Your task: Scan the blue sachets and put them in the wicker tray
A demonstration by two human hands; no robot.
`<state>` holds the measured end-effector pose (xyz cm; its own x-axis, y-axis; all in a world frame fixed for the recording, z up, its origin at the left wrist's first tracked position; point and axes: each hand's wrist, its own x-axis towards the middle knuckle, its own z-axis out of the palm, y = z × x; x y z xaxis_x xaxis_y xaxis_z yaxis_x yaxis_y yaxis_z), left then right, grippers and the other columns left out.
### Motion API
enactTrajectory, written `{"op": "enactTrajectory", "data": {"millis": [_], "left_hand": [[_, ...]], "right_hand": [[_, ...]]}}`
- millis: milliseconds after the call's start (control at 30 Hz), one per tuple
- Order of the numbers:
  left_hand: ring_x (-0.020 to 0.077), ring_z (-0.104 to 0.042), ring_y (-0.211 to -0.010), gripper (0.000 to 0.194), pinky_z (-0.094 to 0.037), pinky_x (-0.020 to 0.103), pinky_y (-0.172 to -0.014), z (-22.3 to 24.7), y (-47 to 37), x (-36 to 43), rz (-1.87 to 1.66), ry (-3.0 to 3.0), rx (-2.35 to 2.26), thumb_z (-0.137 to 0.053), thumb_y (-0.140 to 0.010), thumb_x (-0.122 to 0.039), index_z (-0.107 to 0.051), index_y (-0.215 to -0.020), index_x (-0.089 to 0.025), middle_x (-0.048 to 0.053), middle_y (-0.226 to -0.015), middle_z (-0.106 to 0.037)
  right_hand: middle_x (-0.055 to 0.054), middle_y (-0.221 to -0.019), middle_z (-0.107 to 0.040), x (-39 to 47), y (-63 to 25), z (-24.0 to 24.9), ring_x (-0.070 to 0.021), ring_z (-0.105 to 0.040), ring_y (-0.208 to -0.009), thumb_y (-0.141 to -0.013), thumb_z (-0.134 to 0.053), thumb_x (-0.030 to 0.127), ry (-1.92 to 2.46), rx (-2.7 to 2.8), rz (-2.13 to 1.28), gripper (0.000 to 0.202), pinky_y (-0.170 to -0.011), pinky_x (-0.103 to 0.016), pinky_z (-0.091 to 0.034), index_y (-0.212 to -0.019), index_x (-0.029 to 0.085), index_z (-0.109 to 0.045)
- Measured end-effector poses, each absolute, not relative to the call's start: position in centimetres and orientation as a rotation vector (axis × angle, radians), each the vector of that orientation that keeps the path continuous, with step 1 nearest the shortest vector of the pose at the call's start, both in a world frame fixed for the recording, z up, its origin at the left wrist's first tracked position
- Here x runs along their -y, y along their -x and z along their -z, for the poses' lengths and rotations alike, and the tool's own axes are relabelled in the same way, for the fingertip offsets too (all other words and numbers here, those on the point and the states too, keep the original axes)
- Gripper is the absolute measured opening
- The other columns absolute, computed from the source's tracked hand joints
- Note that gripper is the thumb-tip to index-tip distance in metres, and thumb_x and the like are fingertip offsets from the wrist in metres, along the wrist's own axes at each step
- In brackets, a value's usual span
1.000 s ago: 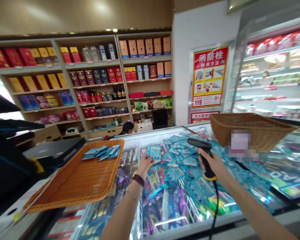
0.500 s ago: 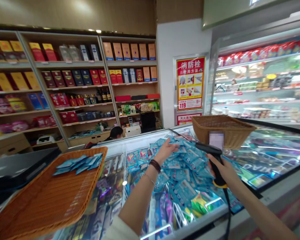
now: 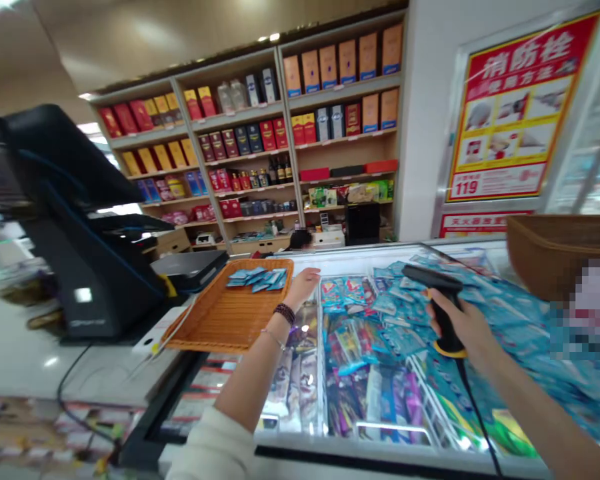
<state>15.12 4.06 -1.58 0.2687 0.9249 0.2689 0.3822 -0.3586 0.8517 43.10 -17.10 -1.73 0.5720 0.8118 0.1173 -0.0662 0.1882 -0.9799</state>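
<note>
Many blue packets (image 3: 405, 340) lie across a glass-topped freezer (image 3: 300, 443), and more sit in an orange basket (image 3: 220, 321). The right hand (image 3: 463, 325) is clamped around a black scanner (image 3: 437, 279); the left hand (image 3: 303, 287) is near the basket, and whether its fingers grip anything cannot be told.

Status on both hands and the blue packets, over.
Left hand beside orange basket, no packet visible. Right hand gripping scanner, cable hanging. Blue packets in basket, more heaped to right.
</note>
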Motion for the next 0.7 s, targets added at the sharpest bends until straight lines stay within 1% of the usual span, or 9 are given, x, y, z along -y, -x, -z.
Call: {"op": "enactTrajectory", "data": {"millis": [67,133,233,333,400,500,533,600,700], "left_hand": [[0.0235,-0.074,-0.101,0.027,-0.055,0.034,-0.094,1.8,-11.1,-5.0,-1.018,-1.895,-1.394,-0.066,-0.085,-0.011,-0.073,-0.111,-0.012,0.014,-0.111,-0.078],[0.0268,-0.071,-0.113,0.029,-0.051,0.036,-0.102,1.8,-7.6,-5.8,-0.974,-1.925,-1.577,-0.068,-0.085,-0.013,-0.072,-0.113,-0.012,0.016,-0.119,-0.076],[0.0297,-0.061,-0.132,0.038,-0.042,0.038,-0.114,1.5,-3.7,-7.1,-0.835,-2.062,-1.836,-0.067,-0.088,-0.016,-0.068,-0.125,-0.011,0.019,-0.136,-0.069],[0.0303,-0.054,-0.140,0.045,-0.036,0.040,-0.119,1.1,-1.3,-8.9,-0.708,-2.206,-2.040,-0.062,-0.092,-0.017,-0.060,-0.136,-0.009,0.023,-0.148,-0.059],[0.0296,-0.051,-0.143,0.046,-0.034,0.039,-0.120,1.0,-0.5,-10.4,-0.668,-2.239,-2.131,-0.058,-0.095,-0.021,-0.057,-0.140,-0.009,0.023,-0.151,-0.055],[0.0273,-0.050,-0.144,0.044,-0.034,0.038,-0.120,1.1,-0.1,-12.6,-0.583,-2.245,-2.175,-0.046,-0.102,-0.027,-0.055,-0.141,-0.009,0.023,-0.151,-0.055],[0.0267,-0.051,-0.143,0.042,-0.035,0.038,-0.119,1.2,-0.1,-13.1,-0.544,-2.250,-2.161,-0.043,-0.104,-0.028,-0.057,-0.140,-0.010,0.022,-0.150,-0.056],[0.0260,-0.055,-0.139,0.039,-0.039,0.037,-0.115,1.6,-0.1,-13.9,-0.476,-2.266,-2.112,-0.044,-0.104,-0.030,-0.062,-0.134,-0.014,0.019,-0.147,-0.061],[0.0257,-0.063,-0.129,0.036,-0.046,0.033,-0.107,2.1,0.2,-13.8,-0.435,-2.275,-2.060,-0.047,-0.103,-0.035,-0.072,-0.123,-0.017,0.014,-0.137,-0.070]], "right_hand": [[0.002,-0.056,-0.059,15.2,-40.6,2.1,-0.0104,-0.047,-0.037,-0.061,-0.087,0.062,1.205,0.784,-0.781,0.050,-0.033,-0.024,-0.035,-0.079,0.020,-0.067],[0.001,-0.056,-0.059,13.5,-38.2,2.5,-0.0114,-0.048,-0.038,-0.063,-0.086,0.061,1.180,0.819,-0.848,0.047,-0.033,-0.025,-0.036,-0.077,0.022,-0.066],[0.001,-0.056,-0.059,11.8,-35.4,3.6,-0.0121,-0.048,-0.037,-0.064,-0.086,0.061,1.144,0.847,-0.917,0.045,-0.032,-0.027,-0.037,-0.076,0.023,-0.065],[0.001,-0.057,-0.059,11.1,-34.0,4.9,-0.0115,-0.047,-0.036,-0.063,-0.087,0.063,1.134,0.867,-0.992,0.049,-0.032,-0.027,-0.037,-0.076,0.022,-0.064],[0.001,-0.057,-0.060,11.0,-34.0,5.9,-0.0110,-0.047,-0.036,-0.064,-0.087,0.064,1.157,0.883,-1.025,0.050,-0.033,-0.026,-0.038,-0.075,0.021,-0.064],[0.001,-0.052,-0.058,11.1,-34.3,7.0,-0.0104,-0.046,-0.035,-0.065,-0.086,0.064,1.202,0.888,-1.025,0.049,-0.032,-0.025,-0.036,-0.071,0.021,-0.063],[0.001,-0.051,-0.057,11.1,-34.5,7.2,-0.0104,-0.045,-0.035,-0.066,-0.085,0.064,1.214,0.888,-1.022,0.049,-0.033,-0.025,-0.036,-0.068,0.021,-0.062],[0.001,-0.049,-0.055,11.1,-34.6,7.3,-0.0102,-0.045,-0.034,-0.069,-0.083,0.065,1.225,0.883,-1.010,0.050,-0.033,-0.025,-0.036,-0.065,0.022,-0.059],[0.000,-0.053,-0.057,11.1,-34.4,7.1,-0.0102,-0.046,-0.036,-0.070,-0.082,0.066,1.200,0.908,-1.023,0.051,-0.033,-0.025,-0.037,-0.065,0.022,-0.058]]}}
